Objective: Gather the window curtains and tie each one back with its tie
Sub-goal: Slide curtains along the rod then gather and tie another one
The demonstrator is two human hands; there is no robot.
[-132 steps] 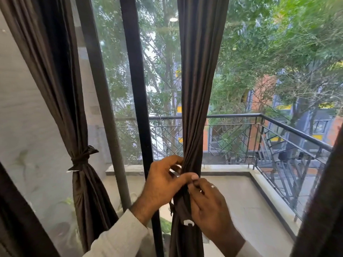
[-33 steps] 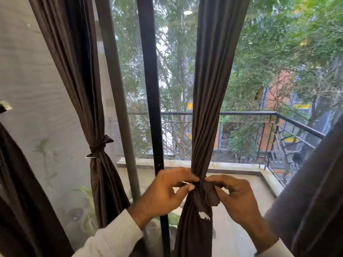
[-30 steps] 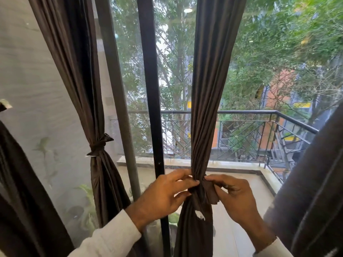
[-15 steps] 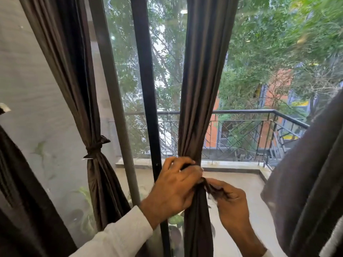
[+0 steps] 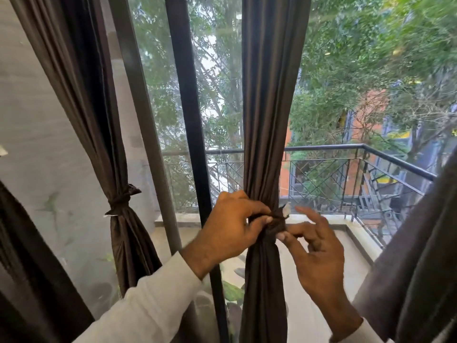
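In the head view we see the middle curtain (image 5: 268,120) hanging in front of the window, gathered into a narrow bundle at the height of the balcony railing (image 5: 385,159). Our left hand (image 5: 230,226) pinches the tie (image 5: 275,222) at its knot, thumb and forefinger closed on the dark fabric from the left side. Our right hand (image 5: 314,253) sits just right of the knot, its fingers (image 5: 291,230) loosely spread, with a fingertip touching the knot's lower right; it grips nothing that we can make out.

Half a second ago the right hand held a tail of the tie lower down and the left hand covered the knot; now the right fingers have let go and risen, and the knot shows between both hands.

The tie is dark brown like the curtain, with a small pale tag sticking up at its right. The left curtain (image 5: 94,120) is already tied with its own tie (image 5: 121,200).
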